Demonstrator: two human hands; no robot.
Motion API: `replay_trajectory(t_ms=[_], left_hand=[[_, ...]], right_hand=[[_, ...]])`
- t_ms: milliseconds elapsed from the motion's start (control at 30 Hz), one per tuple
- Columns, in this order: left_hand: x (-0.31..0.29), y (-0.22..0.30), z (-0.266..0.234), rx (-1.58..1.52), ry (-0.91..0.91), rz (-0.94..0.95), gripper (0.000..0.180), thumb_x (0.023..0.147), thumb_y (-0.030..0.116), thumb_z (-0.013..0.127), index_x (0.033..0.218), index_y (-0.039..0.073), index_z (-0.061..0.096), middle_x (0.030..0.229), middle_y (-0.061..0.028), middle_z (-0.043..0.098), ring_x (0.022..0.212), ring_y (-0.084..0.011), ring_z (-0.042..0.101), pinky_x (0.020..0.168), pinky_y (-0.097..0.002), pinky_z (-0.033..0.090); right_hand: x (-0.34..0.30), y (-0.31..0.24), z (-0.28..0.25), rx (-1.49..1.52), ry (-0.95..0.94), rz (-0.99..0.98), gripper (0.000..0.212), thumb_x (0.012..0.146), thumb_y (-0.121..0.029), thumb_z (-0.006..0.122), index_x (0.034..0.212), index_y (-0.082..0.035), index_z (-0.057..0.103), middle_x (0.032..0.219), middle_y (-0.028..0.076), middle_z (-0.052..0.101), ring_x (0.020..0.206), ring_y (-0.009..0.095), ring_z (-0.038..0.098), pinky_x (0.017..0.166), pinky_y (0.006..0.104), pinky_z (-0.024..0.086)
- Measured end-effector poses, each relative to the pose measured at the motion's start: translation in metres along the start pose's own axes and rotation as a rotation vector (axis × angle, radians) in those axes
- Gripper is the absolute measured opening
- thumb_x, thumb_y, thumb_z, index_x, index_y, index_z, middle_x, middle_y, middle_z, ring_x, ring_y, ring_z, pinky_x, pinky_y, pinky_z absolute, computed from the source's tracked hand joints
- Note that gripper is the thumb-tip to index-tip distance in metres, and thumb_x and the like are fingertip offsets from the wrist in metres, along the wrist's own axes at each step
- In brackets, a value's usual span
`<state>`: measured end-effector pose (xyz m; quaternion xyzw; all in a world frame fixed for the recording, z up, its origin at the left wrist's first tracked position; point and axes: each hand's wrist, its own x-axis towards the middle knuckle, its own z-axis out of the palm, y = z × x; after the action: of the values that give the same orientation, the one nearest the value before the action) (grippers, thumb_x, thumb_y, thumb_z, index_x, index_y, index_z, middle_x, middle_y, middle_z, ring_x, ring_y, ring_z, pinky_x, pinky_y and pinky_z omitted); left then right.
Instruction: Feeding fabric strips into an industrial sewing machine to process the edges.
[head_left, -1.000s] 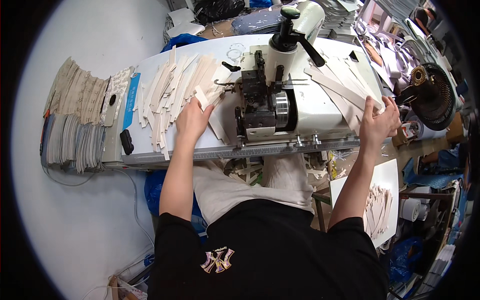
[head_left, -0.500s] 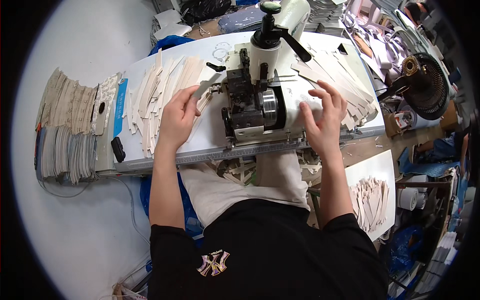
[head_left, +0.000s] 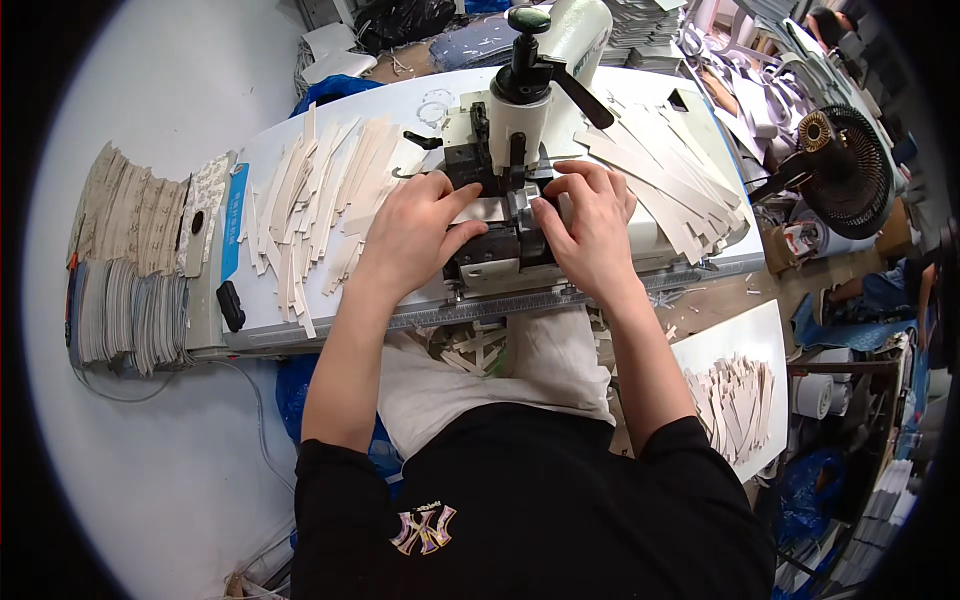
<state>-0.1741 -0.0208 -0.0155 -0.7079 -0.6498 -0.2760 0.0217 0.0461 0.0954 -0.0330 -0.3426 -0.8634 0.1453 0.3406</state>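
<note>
A pale flat strip (head_left: 486, 209) lies on the dark metal bed of a bench machine (head_left: 490, 262). My left hand (head_left: 408, 232) holds its sides, the forefinger along the far edge and the thumb along the near one. From the right, my right hand (head_left: 594, 225) reaches over the machine beside its metal roller (head_left: 524, 212). Its fingers are bent, with the thumb apart from the forefinger, and nothing shows between them. The tips of some of its fingers are hidden. Above both hands rises the machine's white column (head_left: 518, 128), with a black lever (head_left: 585, 92).
Loose pale strips (head_left: 300, 215) cover the tabletop on the left; more strips (head_left: 670, 180) fan out on the right. Thick stacked sheets (head_left: 135, 305) stand at the far left. A board with strips (head_left: 735, 405) is at the lower right, below a black fan (head_left: 845, 172).
My left hand has moved right and brought the strip it held up down onto the machine bed. My right hand has come left to the roller from above the machine's right side.
</note>
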Motion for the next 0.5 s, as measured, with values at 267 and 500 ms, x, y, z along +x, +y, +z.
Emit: replay_trajectory(t_ms=[267,500], left_hand=[[0.003,0.002,0.007,-0.06,0.047,-0.027,0.038,0.087,0.025,0.087,0.117,0.004,0.08,0.096,-0.0114,0.068,0.092,-0.0322,0.067,0.085,-0.0445,0.054],[-0.003,-0.006,0.012,-0.083,0.095,-0.08,0.034,0.09,0.026,0.084,0.116,0.003,0.08,0.097,-0.0119,0.068,0.092,-0.033,0.067,0.085,-0.0447,0.055]], right_hand=[[0.005,0.024,-0.027,0.004,0.028,0.033,0.015,0.1,-0.021,0.072,0.097,-0.007,0.069,0.128,0.005,0.069,0.123,0.028,0.054,0.11,0.0415,0.034],[-0.008,0.077,-0.092,0.012,0.251,0.135,0.018,0.104,-0.021,0.068,0.094,-0.006,0.067,0.128,0.005,0.069,0.123,0.026,0.052,0.11,0.0416,0.036]])
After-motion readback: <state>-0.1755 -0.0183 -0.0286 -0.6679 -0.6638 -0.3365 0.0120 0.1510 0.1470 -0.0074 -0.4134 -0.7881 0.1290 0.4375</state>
